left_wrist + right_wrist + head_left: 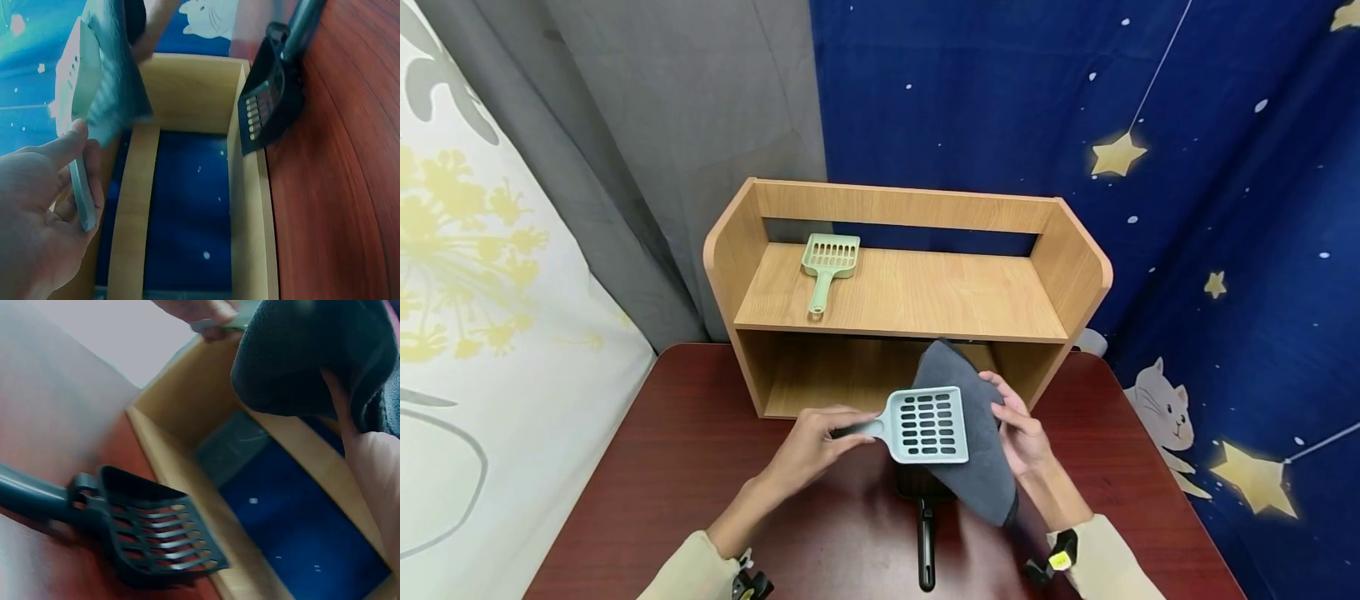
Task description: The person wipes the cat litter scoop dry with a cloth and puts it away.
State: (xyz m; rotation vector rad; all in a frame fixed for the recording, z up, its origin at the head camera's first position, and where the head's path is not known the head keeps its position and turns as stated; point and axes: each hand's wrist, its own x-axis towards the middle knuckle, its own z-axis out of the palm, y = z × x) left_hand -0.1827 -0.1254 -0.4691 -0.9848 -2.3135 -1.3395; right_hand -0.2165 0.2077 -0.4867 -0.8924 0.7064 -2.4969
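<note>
My left hand [820, 442] pinches the handle of a light blue-grey slotted litter scoop [925, 425], its pan pointing right above the table. Behind the pan hangs a dark grey cloth [981, 442], which my right hand [1022, 429] grips by its right side. In the left wrist view, thumb and fingers close round the scoop's handle [82, 194], with the cloth [115, 75] against the pan's far side. A black litter scoop [162, 531] lies on the table below, its handle toward me; the pan is partly hidden by the pale scoop and cloth in the head view.
A two-tier wooden shelf [895, 329] stands at the back of the dark red table [692, 475]. On its upper board, at the left, lies a green litter scoop [831, 258]. Grey and blue star-patterned curtains [970, 100] hang behind, and a white patterned cloth [497, 350] hangs at left.
</note>
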